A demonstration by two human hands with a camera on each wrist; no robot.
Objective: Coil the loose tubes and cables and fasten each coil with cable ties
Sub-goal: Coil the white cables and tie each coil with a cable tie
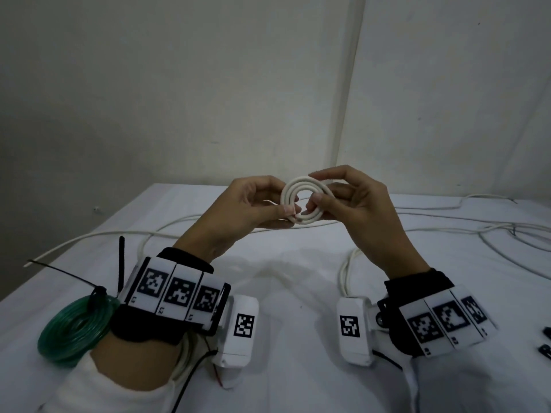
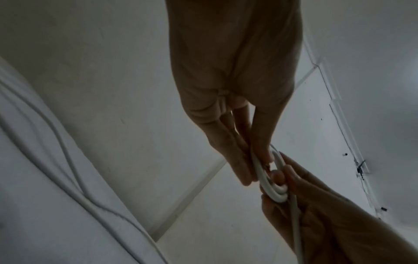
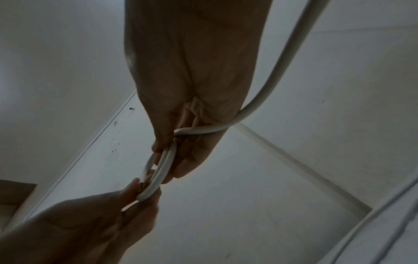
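Observation:
A small coil of white cable (image 1: 304, 201) is held up above the table, between both hands. My left hand (image 1: 286, 216) pinches its lower left edge with thumb and fingers. My right hand (image 1: 314, 189) pinches the right side, thumb in front, index finger on the top rim. In the left wrist view the coil (image 2: 273, 192) is edge-on between the left hand (image 2: 255, 160) and the right hand (image 2: 316, 205). In the right wrist view the right hand (image 3: 167, 157) holds the coil (image 3: 158, 178), and the cable's loose tail (image 3: 282, 62) runs off past the palm.
A green tube coil (image 1: 74, 326) bound with a black cable tie (image 1: 98, 293) lies at the lower left. Loose white cables (image 1: 477, 231) sprawl over the white-covered table (image 1: 298, 293) behind and to the right. Small black pieces (image 1: 545, 332) show at the right edge.

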